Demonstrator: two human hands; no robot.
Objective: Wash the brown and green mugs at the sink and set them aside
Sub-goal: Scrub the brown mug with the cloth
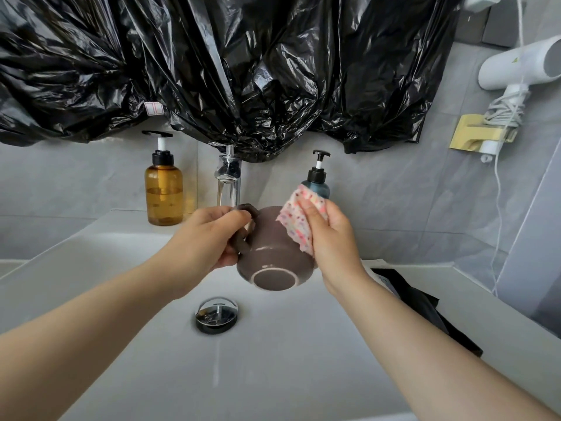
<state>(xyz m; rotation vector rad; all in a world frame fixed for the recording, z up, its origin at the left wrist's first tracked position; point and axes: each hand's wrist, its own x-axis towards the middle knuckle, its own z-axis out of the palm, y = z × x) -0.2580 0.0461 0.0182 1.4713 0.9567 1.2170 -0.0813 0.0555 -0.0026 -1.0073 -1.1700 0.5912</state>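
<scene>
Over the sink point(91, 268), the left hand point(209, 238) grips the brown mug point(273, 256) by its handle. Meanwhile the right hand point(331, 238) pinches a speckled cloth point(299, 220) against the mug's side.

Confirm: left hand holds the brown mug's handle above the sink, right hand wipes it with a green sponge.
Wrong tool: in the head view the right hand presses a speckled cloth on the brown mug, not a sponge. The left hand does hold the handle.

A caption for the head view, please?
Left hand holds brown mug over sink; right hand presses patterned cloth against it.
</scene>
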